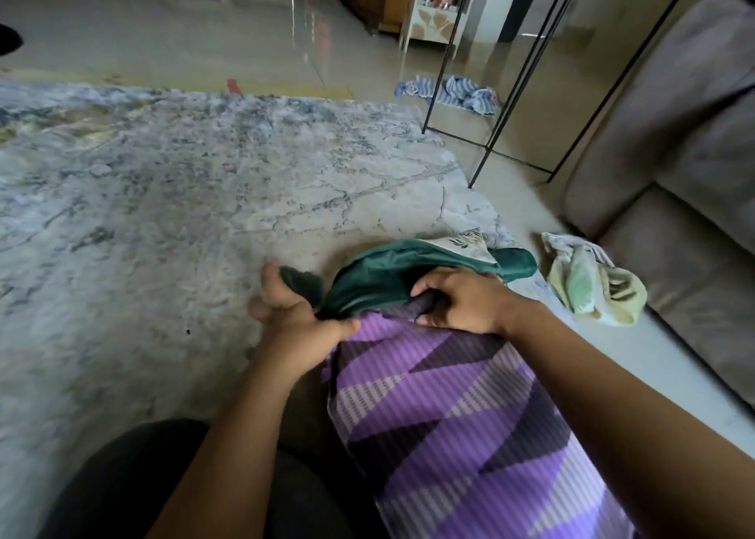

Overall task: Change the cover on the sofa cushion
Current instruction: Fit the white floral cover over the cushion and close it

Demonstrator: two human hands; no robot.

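Seemingly midway through drawing purple zigzag cover (449,416) over green cushion (408,271), across the lap above the rug (184,211). Gripping fabric at the cover's mouth with left hand (294,314) and right hand (461,301), fingers curled tight. Next, likely: tugging that edge over the exposed green end.

A single wide-angle camera sits on the person's head, facing forward and steeply down. It is close to the work: both forearms enter from the near edge, and the left hand (294,318) and right hand (461,301) sit just below the middle of the frame, at the green cover (380,277) and the far end of the purple cushion (449,436). The rug (184,191) fills the left and centre. The sofa (674,162) runs up the right edge, and the glossy floor (163,28) lies far, along the top. Lines bow near the frame's borders.
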